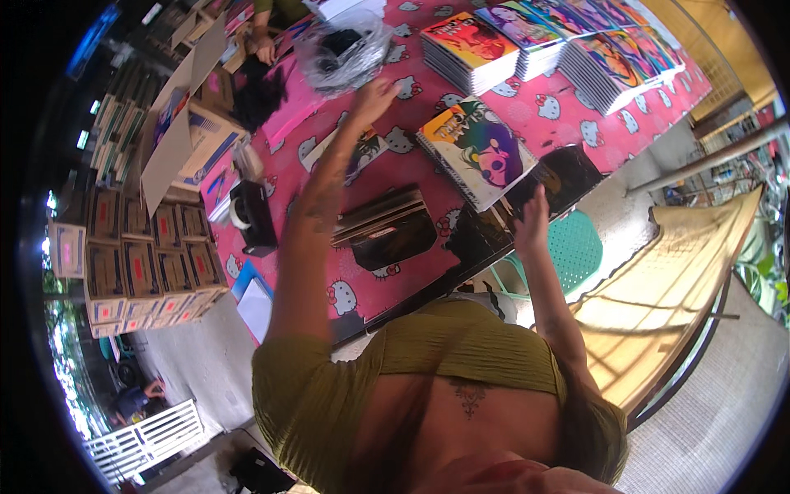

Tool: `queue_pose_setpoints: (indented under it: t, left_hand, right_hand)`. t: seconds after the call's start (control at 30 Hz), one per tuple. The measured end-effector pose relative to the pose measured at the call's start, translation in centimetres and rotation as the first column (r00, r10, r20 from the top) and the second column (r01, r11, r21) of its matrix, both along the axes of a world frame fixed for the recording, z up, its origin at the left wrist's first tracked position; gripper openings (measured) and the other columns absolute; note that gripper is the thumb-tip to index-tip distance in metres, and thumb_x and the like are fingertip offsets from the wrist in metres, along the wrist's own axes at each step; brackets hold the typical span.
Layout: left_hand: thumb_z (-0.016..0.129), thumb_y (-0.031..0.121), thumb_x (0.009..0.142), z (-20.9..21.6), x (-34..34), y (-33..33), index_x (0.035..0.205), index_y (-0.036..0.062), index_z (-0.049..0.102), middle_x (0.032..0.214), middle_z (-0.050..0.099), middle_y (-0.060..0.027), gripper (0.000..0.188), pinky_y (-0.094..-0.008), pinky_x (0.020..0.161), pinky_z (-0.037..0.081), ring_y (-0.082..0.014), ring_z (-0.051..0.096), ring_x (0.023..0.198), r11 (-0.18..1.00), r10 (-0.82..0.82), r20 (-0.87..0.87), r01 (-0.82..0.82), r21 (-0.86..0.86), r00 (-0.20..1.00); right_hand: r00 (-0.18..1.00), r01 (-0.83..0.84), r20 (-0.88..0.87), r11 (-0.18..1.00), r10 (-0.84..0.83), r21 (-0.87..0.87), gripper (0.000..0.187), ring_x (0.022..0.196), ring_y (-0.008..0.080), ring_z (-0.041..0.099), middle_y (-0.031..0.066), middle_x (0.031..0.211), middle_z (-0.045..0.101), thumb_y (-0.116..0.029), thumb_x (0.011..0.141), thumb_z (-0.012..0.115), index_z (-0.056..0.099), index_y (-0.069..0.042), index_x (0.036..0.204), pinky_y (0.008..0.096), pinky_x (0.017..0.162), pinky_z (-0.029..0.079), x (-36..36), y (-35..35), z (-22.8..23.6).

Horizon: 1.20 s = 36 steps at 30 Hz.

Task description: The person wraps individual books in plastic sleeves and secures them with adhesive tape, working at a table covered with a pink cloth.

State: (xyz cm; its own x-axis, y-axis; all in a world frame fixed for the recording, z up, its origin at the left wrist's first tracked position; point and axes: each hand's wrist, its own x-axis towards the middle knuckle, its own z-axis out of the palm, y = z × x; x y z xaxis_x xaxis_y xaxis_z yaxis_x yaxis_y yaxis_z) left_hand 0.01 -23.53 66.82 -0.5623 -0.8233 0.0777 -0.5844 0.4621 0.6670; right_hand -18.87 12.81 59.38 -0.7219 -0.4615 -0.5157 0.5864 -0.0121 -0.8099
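My left hand (374,99) reaches across the table, its fingers somewhat blurred but stretched out with nothing seen in them. It is just beside a clear plastic bag (344,53) with something black inside. My left forearm crosses over a printed cover (366,155), partly hiding it. A spiral notebook (477,154) with a colourful illustrated cover lies tilted near the table's front edge. By its lower right corner, my right hand (532,218) is raised with the fingers extended, holding nothing visible; whether it touches the notebook is unclear.
Stacks of notebooks (469,51) stand at the far right of the pink patterned tablecloth (543,105). A black tape dispenser (252,218) and a dark box-like holder (391,239) sit nearer. Cartons (152,255) are piled left. Another person's hand (265,49) rests at the far side. A green chair (573,251) stands beside the table.
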Motion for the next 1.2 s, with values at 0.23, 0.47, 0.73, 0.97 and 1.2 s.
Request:
queue_pose_setpoints:
  t: [0.23,0.47,0.73,0.97,1.2]
  left_hand:
    - [0.068,0.017,0.085,-8.7,15.3,7.8,0.104,0.0026,0.062,0.099,0.067,-0.0197,0.025,-0.0472,0.075,0.053,-0.0366,0.067,0.087,0.743,-0.054,0.461,0.344,-0.574,0.886]
    - [0.055,0.006,0.090,3.8,13.2,11.6,0.118,0.0085,0.062,0.098,0.068,-0.0164,0.029,-0.0476,0.085,0.049,-0.0376,0.066,0.084,0.879,0.173,0.173,-0.073,-0.471,0.969]
    - [0.064,0.004,0.081,11.7,9.4,23.1,0.109,0.0064,0.060,0.092,0.061,-0.0089,0.028,-0.0399,0.079,0.044,-0.0273,0.060,0.085,0.651,-0.008,0.144,0.114,-0.750,0.990]
    - [0.068,0.013,0.079,10.3,9.1,25.6,0.105,0.0081,0.059,0.093,0.061,-0.0051,0.027,-0.0365,0.076,0.040,-0.0216,0.058,0.087,0.669,0.021,0.256,0.177,-0.722,0.966]
    - [0.068,0.020,0.083,3.8,11.9,28.4,0.123,0.0066,0.056,0.123,0.058,-0.0123,0.044,-0.0401,0.096,0.038,-0.0268,0.055,0.114,0.784,0.185,0.301,0.045,-0.619,0.936]
  right_hand:
    - [0.754,-0.591,-0.394,0.804,0.525,-0.061,0.044,0.121,0.0222,0.050,0.0100,0.126,0.053,-0.018,0.092,0.067,0.052,-0.005,0.131,0.0336,0.101,0.041,7.8,2.9,4.5]
    - [0.148,-0.683,-0.961,0.727,0.234,0.072,0.047,0.117,0.0225,0.057,0.0157,0.130,0.053,-0.006,0.090,0.067,0.049,0.001,0.133,0.0338,0.097,0.047,10.6,-5.1,8.8]
    - [0.346,-0.872,-0.697,0.490,0.629,0.009,0.032,0.089,0.0125,0.066,0.0091,0.098,0.072,-0.006,0.087,0.074,0.061,0.003,0.115,0.0284,0.082,0.052,7.6,-8.1,5.9]
    - [0.237,-0.853,-0.701,0.489,0.673,0.181,0.033,0.088,0.0169,0.068,0.0090,0.098,0.071,-0.010,0.085,0.077,0.063,0.000,0.113,0.0308,0.081,0.053,8.7,-7.1,3.8]
    - [0.239,-0.914,-0.779,0.406,0.579,0.022,0.057,0.114,0.0225,0.060,0.0136,0.128,0.060,-0.013,0.084,0.078,0.052,-0.004,0.134,0.0358,0.098,0.046,10.3,-7.4,2.7]
